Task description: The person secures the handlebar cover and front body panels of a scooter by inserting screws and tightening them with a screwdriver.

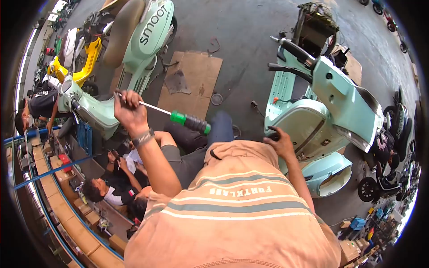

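My left hand [131, 111] is raised on the left, its fingers closed round the metal shaft end of a screwdriver [190, 122]. The screwdriver's green and black handle points right, towards my middle. My right hand [281, 144] is beside the front of a mint-green scooter [304, 120]. Its fingers are curled, with something dark and small between thumb and finger that I cannot make out. The scooter's body is partly stripped, with a handlebar grip and lever [297, 51] showing above my right hand.
Another mint scooter marked "smoot" [149, 35] stands at the upper left, near a yellow scooter [85, 62]. A cardboard sheet [201, 76] lies on the floor. Two people [118, 187] are close on my left. Boxes on a rack [58, 196] line the left; dark motorbikes [384, 152] stand right.
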`<state>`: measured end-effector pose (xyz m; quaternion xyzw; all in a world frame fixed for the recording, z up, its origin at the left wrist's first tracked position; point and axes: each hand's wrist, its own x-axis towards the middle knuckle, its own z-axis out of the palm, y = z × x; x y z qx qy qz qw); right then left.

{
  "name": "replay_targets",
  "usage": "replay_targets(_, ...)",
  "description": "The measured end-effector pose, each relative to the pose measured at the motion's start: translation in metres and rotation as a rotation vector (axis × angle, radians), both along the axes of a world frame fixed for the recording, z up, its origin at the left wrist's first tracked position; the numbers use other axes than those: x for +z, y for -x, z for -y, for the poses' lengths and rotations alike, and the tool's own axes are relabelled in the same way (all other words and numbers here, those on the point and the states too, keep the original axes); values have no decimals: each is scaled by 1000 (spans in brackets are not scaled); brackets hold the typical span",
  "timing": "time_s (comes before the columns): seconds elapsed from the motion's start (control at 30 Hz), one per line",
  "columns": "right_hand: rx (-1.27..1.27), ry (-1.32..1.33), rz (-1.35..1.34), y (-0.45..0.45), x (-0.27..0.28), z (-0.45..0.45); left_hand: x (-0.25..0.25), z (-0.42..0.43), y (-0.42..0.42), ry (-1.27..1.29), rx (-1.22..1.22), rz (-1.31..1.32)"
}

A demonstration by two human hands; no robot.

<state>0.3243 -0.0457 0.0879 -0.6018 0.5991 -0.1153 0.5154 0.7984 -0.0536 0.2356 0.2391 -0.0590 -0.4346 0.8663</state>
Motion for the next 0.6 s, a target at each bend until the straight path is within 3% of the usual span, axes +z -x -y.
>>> replay_targets(0.1, -235, -50, -164, 14, -56, -17, -1, 67, -50, 9, -21, -28)
replay_targets(0.17, -271, -137, -376, 0, -71, -26, -13, 116, -86, -24, -39, -1)
replay_targets(0.23, -321, -313, -411, -29, -86, -27, -29, 166, -123, -43, -70, -4)
replay_targets(0.33, -463, -411, -149, -67, -180, -51, -57, 247, -186, -48, -169, -21)
replay_targets(0.4, -571, -481, -53, -117, -198, -34, -63, 311, -215, -61, -228, -38)
replay_targets(0.47, -636, -540, -46, -165, -197, 6, -62, 377, -245, -165, -130, 20)
replay_targets(0.6, -747, -591, -18, -229, -205, 54, -44, 490, -312, -119, -270, 70)
